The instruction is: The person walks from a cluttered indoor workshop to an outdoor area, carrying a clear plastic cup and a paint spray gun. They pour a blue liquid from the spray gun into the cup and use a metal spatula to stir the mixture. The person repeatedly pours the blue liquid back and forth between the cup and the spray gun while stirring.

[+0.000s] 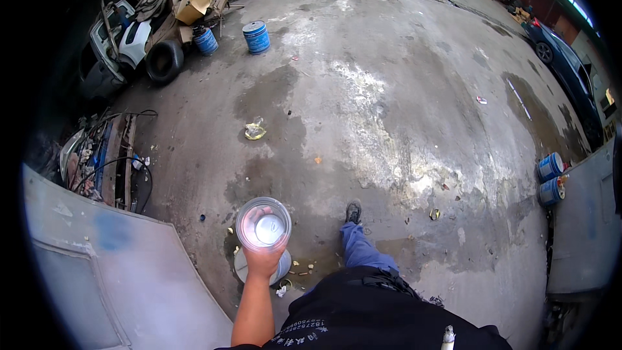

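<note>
My left hand (262,260) is closed around a clear plastic cup (267,223), holding it out in front of me. Its round mouth faces up toward the camera. Through the see-through wall some of my fingers show, and I make out no contents for certain. Under the hand and forearm, a light-coloured bucket (282,268) stands on the ground, partly covered by them. Whether anything is in that bucket is hidden. My right hand is outside the picture.
Grey panel doors flank me, left (149,253) and right (583,227). Blue pails (256,37) stand ahead, more (551,167) at right. A tyre (164,61) and scrap lie far left; a dark car (567,65) is far right. A cigarette (448,337) shows below. Two people walk far off.
</note>
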Available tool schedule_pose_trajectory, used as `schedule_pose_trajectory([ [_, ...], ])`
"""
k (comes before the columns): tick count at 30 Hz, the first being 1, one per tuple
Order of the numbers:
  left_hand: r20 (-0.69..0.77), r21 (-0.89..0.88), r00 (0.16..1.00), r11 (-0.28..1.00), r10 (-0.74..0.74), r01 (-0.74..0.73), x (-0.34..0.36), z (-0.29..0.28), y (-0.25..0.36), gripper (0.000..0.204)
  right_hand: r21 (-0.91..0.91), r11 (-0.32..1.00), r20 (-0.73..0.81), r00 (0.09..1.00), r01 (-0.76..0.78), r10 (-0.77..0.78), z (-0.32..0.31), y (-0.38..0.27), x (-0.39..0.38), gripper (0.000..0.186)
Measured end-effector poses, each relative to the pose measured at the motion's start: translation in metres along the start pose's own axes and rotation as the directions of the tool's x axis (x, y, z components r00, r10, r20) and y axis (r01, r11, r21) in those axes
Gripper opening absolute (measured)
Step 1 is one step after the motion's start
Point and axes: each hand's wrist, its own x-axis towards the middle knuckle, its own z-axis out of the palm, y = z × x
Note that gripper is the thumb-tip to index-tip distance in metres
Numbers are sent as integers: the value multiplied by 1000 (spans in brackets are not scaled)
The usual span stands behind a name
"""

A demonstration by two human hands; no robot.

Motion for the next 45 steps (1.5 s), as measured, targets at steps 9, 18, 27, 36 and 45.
schedule_pose_trajectory([
  [9,-58,-41,994,995,91,-94,308,70,-58,86,-106,976,-15,981,191,-194,-262,-286,124,61],
  [18,111,-389,978,914,174,-118,640,122,-82,96,135,983,-335,940,122,-71,-521,-556,187,61],
  [27,405,-643,855,766,324,15,950,168,-91,57,50,997,-81,995,55,-51,-639,-743,183,55],
  [36,544,-785,680,584,492,206,1195,296,-83,59,81,996,26,999,27,-29,-740,-896,307,59],
  [45,527,-834,452,338,719,436,1441,418,-79,32,50,996,5,998,69,-69,-944,-1037,394,59],
])
